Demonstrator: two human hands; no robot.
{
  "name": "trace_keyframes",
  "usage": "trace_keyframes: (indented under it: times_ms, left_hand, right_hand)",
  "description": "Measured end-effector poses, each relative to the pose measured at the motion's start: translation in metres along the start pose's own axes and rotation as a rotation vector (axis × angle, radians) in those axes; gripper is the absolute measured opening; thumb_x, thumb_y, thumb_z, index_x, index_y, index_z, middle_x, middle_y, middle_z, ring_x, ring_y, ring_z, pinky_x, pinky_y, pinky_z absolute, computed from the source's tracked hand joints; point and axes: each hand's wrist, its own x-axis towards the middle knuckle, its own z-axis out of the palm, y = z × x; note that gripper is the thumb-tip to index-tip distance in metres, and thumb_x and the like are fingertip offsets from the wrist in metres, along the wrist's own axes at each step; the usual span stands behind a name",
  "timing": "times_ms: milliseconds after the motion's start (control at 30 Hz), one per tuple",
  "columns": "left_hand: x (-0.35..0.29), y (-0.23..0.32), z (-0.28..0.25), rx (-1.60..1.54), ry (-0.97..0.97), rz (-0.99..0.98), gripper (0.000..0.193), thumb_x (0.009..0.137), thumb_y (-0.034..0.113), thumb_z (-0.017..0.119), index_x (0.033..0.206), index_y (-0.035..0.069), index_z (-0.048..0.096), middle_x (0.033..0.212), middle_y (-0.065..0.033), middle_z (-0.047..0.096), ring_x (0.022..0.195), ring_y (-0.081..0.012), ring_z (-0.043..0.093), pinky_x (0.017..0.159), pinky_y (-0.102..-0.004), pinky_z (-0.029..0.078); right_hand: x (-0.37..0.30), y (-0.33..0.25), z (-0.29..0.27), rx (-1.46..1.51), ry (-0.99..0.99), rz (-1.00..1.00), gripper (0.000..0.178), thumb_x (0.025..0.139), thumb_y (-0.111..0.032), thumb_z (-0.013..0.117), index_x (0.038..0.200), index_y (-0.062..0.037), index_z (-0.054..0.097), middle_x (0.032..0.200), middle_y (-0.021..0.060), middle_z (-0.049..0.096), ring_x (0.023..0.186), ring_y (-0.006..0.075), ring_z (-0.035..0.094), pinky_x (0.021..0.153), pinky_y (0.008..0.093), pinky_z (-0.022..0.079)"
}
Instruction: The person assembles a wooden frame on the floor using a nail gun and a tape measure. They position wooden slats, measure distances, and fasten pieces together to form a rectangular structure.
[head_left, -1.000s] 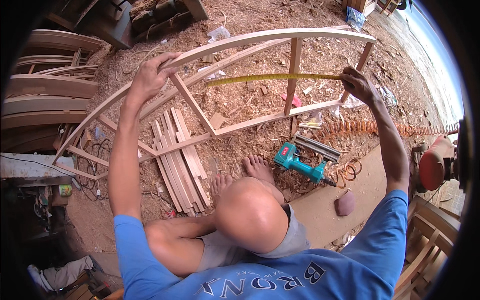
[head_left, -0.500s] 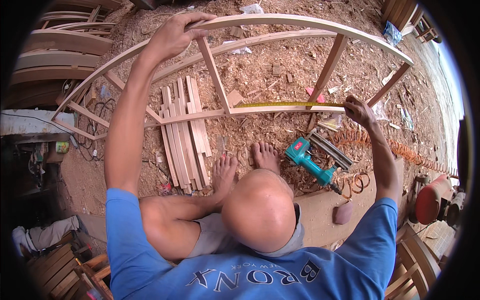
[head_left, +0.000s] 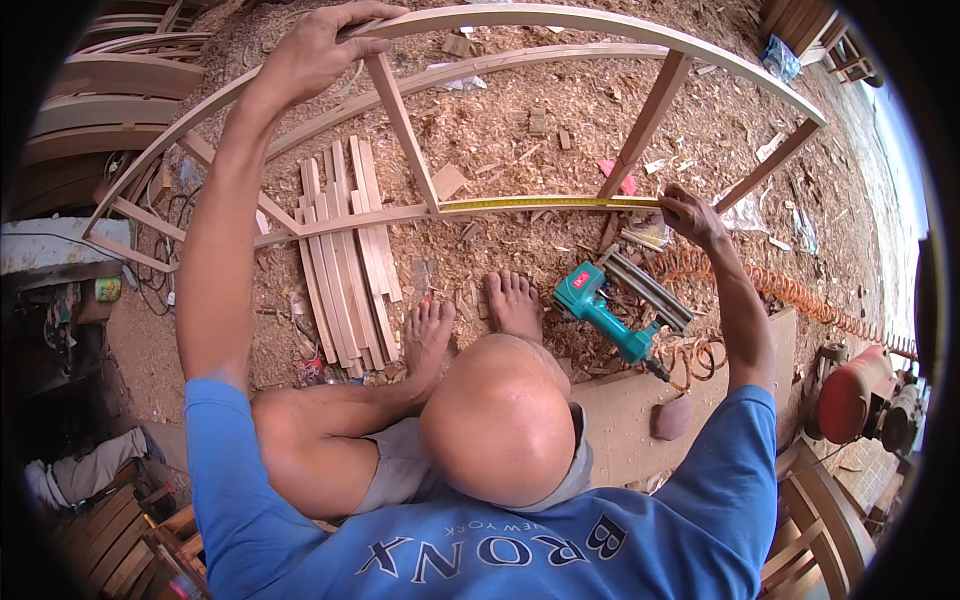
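A curved wooden frame (head_left: 590,20) with several crosspieces stretches across the far part of the view. My left hand (head_left: 315,58) grips its far curved rail, thumb and fingers around the wood where a crosspiece (head_left: 403,128) meets it. Along the near rail lies the extended yellow blade of a tape measure (head_left: 530,204), reaching from the foot of that crosspiece to my right hand (head_left: 692,214). The fingers of my right hand are closed on the tape at the rail's right part; whatever else they cover is hidden.
A teal nail gun (head_left: 610,312) with an orange coiled hose (head_left: 790,300) lies right of my feet. Several wooden strips (head_left: 340,265) are stacked on the shaving-covered ground. Curved boards (head_left: 110,95) stand far left, and a red machine (head_left: 852,398) is at the right.
The whole scene has shifted slightly left and up in the view. Both hands keep their hold, and the tape still lies along the near rail.
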Motion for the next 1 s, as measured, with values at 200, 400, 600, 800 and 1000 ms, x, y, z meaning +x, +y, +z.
trace_keyframes:
  times_ms: [200,400,600,800,1000]
  left_hand:
    - [0.001,0.003,-0.002,-0.001,-0.043,-0.059,0.044,0.090,0.026,0.071,0.133,0.022,0.065,0.133,-0.0053,0.066,0.124,-0.0217,0.060,0.110,-0.0404,0.044]
    - [0.002,0.006,-0.005,-0.142,-0.076,-0.066,0.041,0.090,0.031,0.070,0.131,0.029,0.066,0.134,-0.0050,0.066,0.128,-0.0257,0.059,0.113,-0.0454,0.043]
    - [0.001,0.008,-0.006,-0.189,-0.088,-0.048,0.042,0.092,0.027,0.070,0.133,0.021,0.065,0.133,-0.0051,0.067,0.120,-0.0218,0.063,0.107,-0.0383,0.047]
    - [-0.001,0.011,-0.009,-0.124,-0.073,-0.022,0.042,0.091,0.028,0.071,0.132,0.022,0.066,0.131,-0.0054,0.068,0.119,-0.0224,0.064,0.107,-0.0394,0.047]
    - [-0.004,0.016,-0.016,-0.059,-0.138,-0.078,0.047,0.089,0.018,0.072,0.135,0.015,0.064,0.133,-0.0084,0.065,0.123,-0.0208,0.060,0.108,-0.0362,0.046]
  right_hand:
    - [-0.008,0.002,0.009,-0.018,-0.091,0.058,0.016,0.088,-0.016,0.070,0.101,-0.0085,0.065,0.100,0.0066,0.061,0.089,0.0261,0.065,0.075,0.0393,0.057]
    - [-0.009,0.004,0.021,-0.010,0.026,-0.010,0.011,0.089,-0.015,0.067,0.096,-0.0075,0.063,0.099,0.0077,0.062,0.089,0.0247,0.064,0.077,0.0379,0.056]
    - [-0.011,0.007,0.030,-0.014,-0.002,0.000,0.014,0.091,-0.020,0.067,0.098,-0.0078,0.064,0.100,0.0085,0.062,0.091,0.0277,0.064,0.085,0.0396,0.054]
    - [-0.012,-0.004,0.025,-0.051,0.018,0.032,0.010,0.090,-0.014,0.066,0.097,-0.0078,0.064,0.099,0.0082,0.062,0.090,0.0268,0.065,0.080,0.0389,0.057]
    - [-0.014,-0.044,-0.025,-0.033,0.026,-0.046,0.009,0.082,-0.004,0.066,0.089,-0.0109,0.067,0.085,0.0053,0.060,0.075,0.0243,0.065,0.064,0.0389,0.055]
